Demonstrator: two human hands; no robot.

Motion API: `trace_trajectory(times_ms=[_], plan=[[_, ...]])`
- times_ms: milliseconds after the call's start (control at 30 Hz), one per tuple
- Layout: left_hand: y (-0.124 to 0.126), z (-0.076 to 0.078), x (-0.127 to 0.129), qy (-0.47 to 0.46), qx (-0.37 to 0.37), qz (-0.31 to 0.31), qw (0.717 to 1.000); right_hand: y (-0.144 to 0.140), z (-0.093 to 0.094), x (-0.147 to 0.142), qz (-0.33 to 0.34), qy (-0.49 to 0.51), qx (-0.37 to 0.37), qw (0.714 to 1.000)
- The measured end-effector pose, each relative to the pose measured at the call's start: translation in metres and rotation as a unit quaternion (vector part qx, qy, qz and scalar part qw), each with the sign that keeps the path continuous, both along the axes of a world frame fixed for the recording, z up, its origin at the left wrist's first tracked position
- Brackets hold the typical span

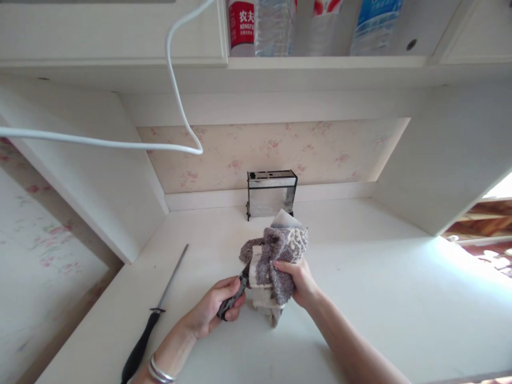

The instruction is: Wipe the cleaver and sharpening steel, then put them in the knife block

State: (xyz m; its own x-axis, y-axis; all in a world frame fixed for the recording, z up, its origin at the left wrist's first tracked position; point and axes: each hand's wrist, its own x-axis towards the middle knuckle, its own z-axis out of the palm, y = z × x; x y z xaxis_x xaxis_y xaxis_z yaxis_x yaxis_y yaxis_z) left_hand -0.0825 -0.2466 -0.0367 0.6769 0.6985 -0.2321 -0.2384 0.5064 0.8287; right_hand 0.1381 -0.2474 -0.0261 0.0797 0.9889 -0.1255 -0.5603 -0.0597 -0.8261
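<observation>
My left hand [214, 309] grips the dark handle of a knife [234, 300] low at the middle of the white counter. Its blade runs up to the right and is mostly hidden inside a grey and cream cloth [276, 256]; only a pale tip shows above the cloth. My right hand [298, 280] clutches the cloth and presses it around the blade. Both hands hover just above the counter [360, 277]. A metal bracelet sits on my left wrist.
A shiny metal knife block [271, 193] stands against the back wall behind the cloth. A sharpening steel with a black handle [154, 320] lies on the counter to the left. A white cable [176, 90] hangs overhead. Bottles [276, 26] stand on the shelf above.
</observation>
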Motion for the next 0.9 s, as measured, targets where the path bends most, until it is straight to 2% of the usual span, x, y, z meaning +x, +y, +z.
trace_trajectory(times_ms=[167,400,533,633,733,900], plan=[[0.004,0.009,-0.018,0.044,-0.015,-0.055,0.997,0.008,-0.006,0.017,-0.039,0.034,-0.002,0.999],[0.003,0.014,-0.024,0.063,-0.039,-0.079,0.994,0.023,-0.009,0.042,-0.057,0.130,-0.051,0.989],[0.005,0.018,-0.028,0.100,-0.011,-0.079,0.992,0.031,-0.009,0.073,-0.171,0.186,0.003,0.967],[0.009,0.018,-0.032,0.092,0.016,-0.039,0.995,0.035,-0.010,0.095,-0.233,0.229,0.053,0.944],[0.014,0.016,-0.037,0.020,0.023,0.011,0.999,0.036,-0.012,0.099,-0.214,0.254,0.074,0.940],[0.013,0.012,-0.042,-0.112,0.021,0.052,0.992,0.026,-0.016,0.070,-0.129,0.255,0.026,0.958]])
